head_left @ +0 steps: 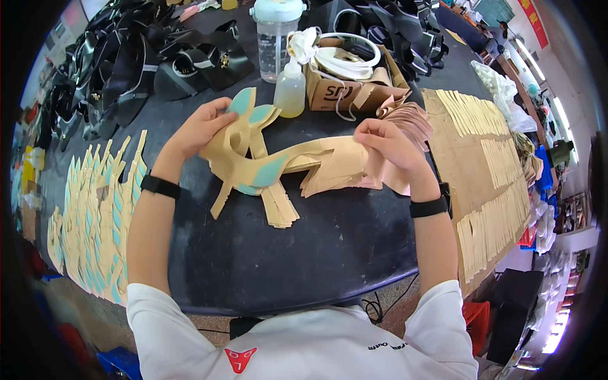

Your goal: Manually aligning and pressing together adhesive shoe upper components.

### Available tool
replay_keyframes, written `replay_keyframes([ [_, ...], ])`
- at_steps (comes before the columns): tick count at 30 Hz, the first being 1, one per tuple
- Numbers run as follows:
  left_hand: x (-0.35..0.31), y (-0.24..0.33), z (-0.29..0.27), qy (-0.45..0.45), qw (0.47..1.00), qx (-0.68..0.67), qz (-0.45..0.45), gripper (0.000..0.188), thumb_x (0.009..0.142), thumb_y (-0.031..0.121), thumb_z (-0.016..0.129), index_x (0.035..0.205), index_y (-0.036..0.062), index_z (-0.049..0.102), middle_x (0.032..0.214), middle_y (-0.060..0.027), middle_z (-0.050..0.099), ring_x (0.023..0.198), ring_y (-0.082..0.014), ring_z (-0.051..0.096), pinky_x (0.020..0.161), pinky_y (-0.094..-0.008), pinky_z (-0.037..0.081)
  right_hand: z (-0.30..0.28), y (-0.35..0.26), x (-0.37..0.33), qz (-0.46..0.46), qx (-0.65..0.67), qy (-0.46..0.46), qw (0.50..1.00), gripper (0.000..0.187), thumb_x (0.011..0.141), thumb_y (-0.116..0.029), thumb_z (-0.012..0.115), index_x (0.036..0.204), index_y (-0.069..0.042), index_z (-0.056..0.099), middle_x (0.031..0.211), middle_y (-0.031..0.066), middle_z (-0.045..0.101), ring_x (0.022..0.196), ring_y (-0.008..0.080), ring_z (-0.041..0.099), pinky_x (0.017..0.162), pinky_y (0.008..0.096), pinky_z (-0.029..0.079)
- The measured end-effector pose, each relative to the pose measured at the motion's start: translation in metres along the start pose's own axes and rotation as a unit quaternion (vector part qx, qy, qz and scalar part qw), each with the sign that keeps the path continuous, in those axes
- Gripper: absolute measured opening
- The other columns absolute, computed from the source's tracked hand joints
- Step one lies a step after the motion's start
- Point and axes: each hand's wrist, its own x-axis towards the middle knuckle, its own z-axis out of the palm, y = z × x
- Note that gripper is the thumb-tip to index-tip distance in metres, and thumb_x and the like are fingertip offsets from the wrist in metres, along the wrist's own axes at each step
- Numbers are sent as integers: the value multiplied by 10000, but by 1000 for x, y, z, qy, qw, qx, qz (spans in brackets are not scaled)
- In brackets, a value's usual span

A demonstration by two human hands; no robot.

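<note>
My left hand is closed on a beige cut piece with teal patches, which looks like a shoe-upper part. The piece stretches to the right as a curved strap. At the strap's right end my right hand pinches with thumb and finger, over a stack of pale pinkish-beige pieces. Below the held piece lie more beige strips, fanned out on the dark table. Just beyond my right hand stands a fanned bundle of pink-brown pieces. Where the strap and the stack overlap, I cannot tell if they touch.
A squeeze bottle, a clear water jug and a cardboard box stand beyond my hands. Black parts are heaped at the back. Rows of beige-and-teal pieces lie left; cardboard with beige strips lies right.
</note>
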Motion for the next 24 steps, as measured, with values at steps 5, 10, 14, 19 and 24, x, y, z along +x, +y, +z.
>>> replay_keyframes([
  [5, 6, -26, -3, 96, 952, 286, 44, 163, 936, 185, 543, 958, 26, 564, 624, -51, 553, 599, -84, 465, 546, -281, 387, 42, -22, -12, -184, -335, 248, 890, 62, 831, -56, 608, 875, -16, 628, 778, 79, 606, 719, 167, 576, 659, 283, 454],
  [10, 10, -15, 3, 101, 940, 322, 40, 175, 931, 202, 541, 956, 29, 534, 653, -97, 560, 590, -145, 484, 569, -318, 406, 171, -48, -32, -263, -340, 157, 889, 105, 794, -144, 595, 821, -45, 618, 848, 67, 607, 773, 221, 602, 688, 346, 477],
  [14, 15, -16, -1, 93, 929, 350, 78, 152, 933, 182, 543, 922, 32, 522, 639, -41, 515, 595, -94, 447, 549, -282, 378, 248, -21, -1, -359, -539, 189, 738, 126, 716, -178, 602, 782, -72, 622, 904, 47, 586, 884, 204, 544, 793, 317, 405],
  [19, 12, -21, 7, 128, 886, 437, 89, 178, 919, 225, 541, 965, 54, 522, 756, -199, 618, 720, -380, 604, 626, -430, 455, 251, -6, 14, -406, -631, 184, 635, 134, 713, -172, 584, 808, -80, 600, 837, 12, 536, 881, 176, 528, 827, 299, 359],
  [24, 10, -34, 1, 117, 870, 466, 105, 188, 926, 259, 519, 996, 84, 512, 783, -210, 629, 770, -412, 603, 642, -469, 465, 216, -21, 5, -460, -546, 102, 693, 137, 713, -183, 585, 809, -86, 575, 784, 13, 529, 854, 158, 541, 749, 265, 391],
])
